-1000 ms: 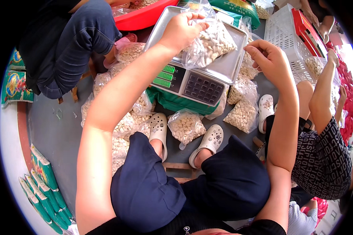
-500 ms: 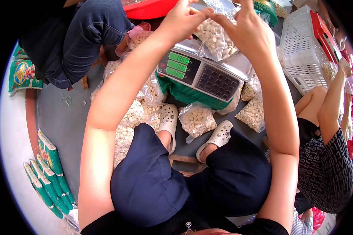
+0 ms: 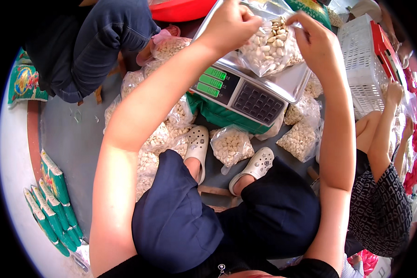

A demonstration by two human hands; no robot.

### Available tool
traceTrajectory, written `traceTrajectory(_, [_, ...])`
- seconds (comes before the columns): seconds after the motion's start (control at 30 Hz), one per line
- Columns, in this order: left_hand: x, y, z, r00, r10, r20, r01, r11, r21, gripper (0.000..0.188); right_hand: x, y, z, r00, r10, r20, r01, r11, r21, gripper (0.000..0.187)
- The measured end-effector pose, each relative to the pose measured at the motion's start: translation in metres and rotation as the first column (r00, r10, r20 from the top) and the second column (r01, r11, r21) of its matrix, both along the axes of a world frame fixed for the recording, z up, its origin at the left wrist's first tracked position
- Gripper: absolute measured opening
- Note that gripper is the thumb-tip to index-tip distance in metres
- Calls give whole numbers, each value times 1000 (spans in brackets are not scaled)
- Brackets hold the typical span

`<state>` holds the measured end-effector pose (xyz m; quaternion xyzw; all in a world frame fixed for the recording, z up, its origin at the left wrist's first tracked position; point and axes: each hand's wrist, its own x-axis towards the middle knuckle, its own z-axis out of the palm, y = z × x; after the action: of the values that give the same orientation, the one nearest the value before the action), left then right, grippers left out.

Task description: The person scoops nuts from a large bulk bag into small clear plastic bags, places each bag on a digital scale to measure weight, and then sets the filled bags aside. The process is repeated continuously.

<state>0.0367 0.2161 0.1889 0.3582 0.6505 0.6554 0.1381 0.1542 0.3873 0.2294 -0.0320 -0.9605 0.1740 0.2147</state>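
Observation:
A clear plastic bag (image 3: 272,58) of pale pumpkin seeds rests on the steel pan of a digital scale (image 3: 282,85). My left hand (image 3: 231,27) is closed at the left side of the bag's mouth, gripping the plastic. On the other side my right hand (image 3: 316,44) pinches the bag's rim with thumb and fingers. Between the hands the mouth is spread, and seeds show inside. The scale's keypad (image 3: 258,103) and lit green display (image 3: 211,82) face me. Some of the bag's upper edge is hidden behind my fingers.
Filled seed bags (image 3: 301,139) lie right of the scale, with more (image 3: 157,134) to the left. One bag (image 3: 231,147) sits between my shoes. A white crate (image 3: 361,60) stands at right, a red basin (image 3: 176,10) at top. Green packs (image 3: 55,217) lean at left. Co-workers sit on both sides.
Both hands have come a little lower and farther apart, spreading the bag's mouth so the seeds inside show. The bag now appears slightly farther right on the pan, and the display reading has changed.

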Motion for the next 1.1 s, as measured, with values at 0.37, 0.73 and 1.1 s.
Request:
traceTrajectory(0.37, [7, 3, 13, 900, 116, -421, -116, 993, 26, 20, -35, -48, 3, 953, -18, 301, -69, 959, 276, 9])
traceTrajectory(0.73, [-9, -5, 7, 972, 119, -204, -112, 993, 48, 20, -72, -18, -95, 992, -123, 20, 88, 807, 585, 22])
traceTrajectory(1.1, [96, -153, -109, 945, 68, 319, 79, 901, -426, 26, -68, -16, -16, 977, -136, 161, 172, 956, -239, 34])
